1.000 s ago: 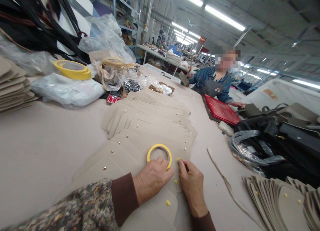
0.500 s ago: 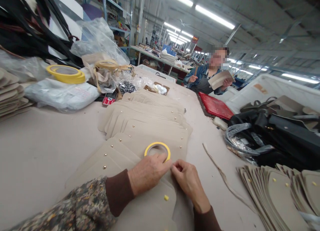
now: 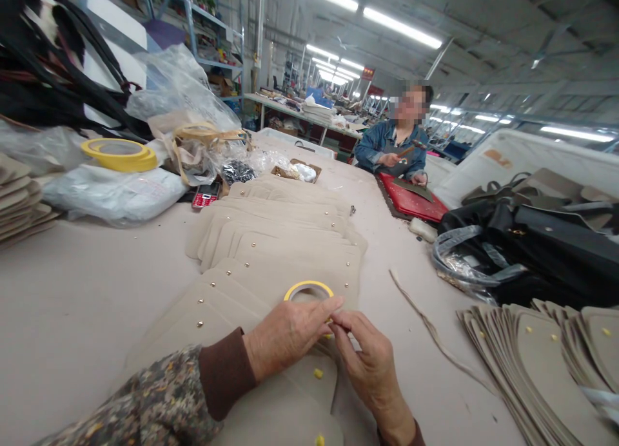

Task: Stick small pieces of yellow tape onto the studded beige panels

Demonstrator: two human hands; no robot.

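Observation:
My left hand (image 3: 293, 335) grips a roll of yellow tape (image 3: 309, 286), which stands up behind the fingers above the panels. My right hand (image 3: 363, 352) meets the left fingertips at the roll's near edge, its thumb and forefinger pinched together; a bit of yellow shows there, and the fingers hide the rest. Beneath both hands lie overlapping beige leather-like panels (image 3: 290, 256) with small metal studs. On the nearest panel (image 3: 302, 381), small yellow tape pieces (image 3: 318, 373) sit where studs show on the others.
Stacked beige panels with yellow dots (image 3: 536, 362) stand at right, near a black bag (image 3: 546, 252). A thin strip (image 3: 425, 323) lies between. Yellow tape rolls (image 3: 120, 155) rest on a plastic bag at left. Across the table, a co-worker (image 3: 394, 146) holds a hammer over a red board (image 3: 430, 207).
My hands have come closer together at the tape roll, which has shifted slightly right. The co-worker has lowered a panel to the red board and raised a hammer.

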